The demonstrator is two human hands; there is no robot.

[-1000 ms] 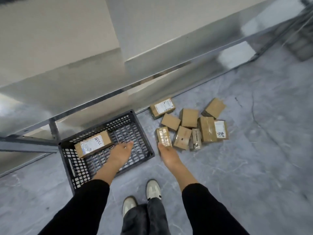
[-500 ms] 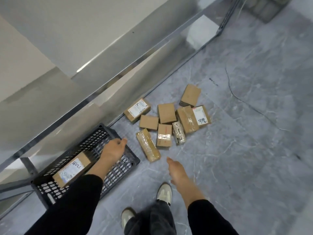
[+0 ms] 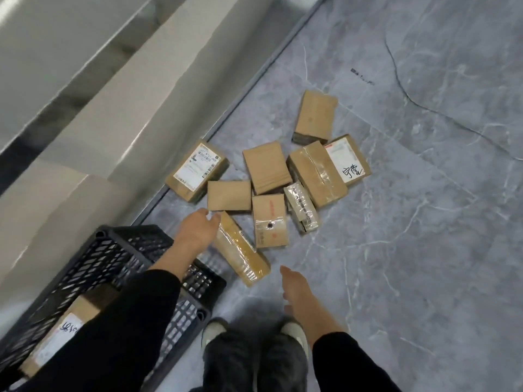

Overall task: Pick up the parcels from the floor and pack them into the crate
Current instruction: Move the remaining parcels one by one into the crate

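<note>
Several brown cardboard parcels lie in a cluster on the grey floor. Nearest me is a long taped parcel [image 3: 242, 250], lying diagonally. My left hand [image 3: 198, 230] reaches past the crate's corner, fingers relaxed, right beside that parcel's far end; it holds nothing. My right hand [image 3: 294, 290] hovers low over the bare floor to the right of the long parcel, also empty with fingers straight. The black lattice crate [image 3: 113, 250] stands at the lower left with one labelled parcel [image 3: 62, 335] inside, partly hidden by my left sleeve.
A metal shelf frame and pale wall [image 3: 113, 108] run diagonally along the left, close behind the crate and the labelled parcel [image 3: 196, 168]. My two shoes [image 3: 215, 332] stand just below the hands. Open grey floor [image 3: 424, 222] stretches right.
My view swung right and closer to the parcels. My left hand left the crate and moved up to the long parcel's end. My right hand let go of that parcel and drew back.
</note>
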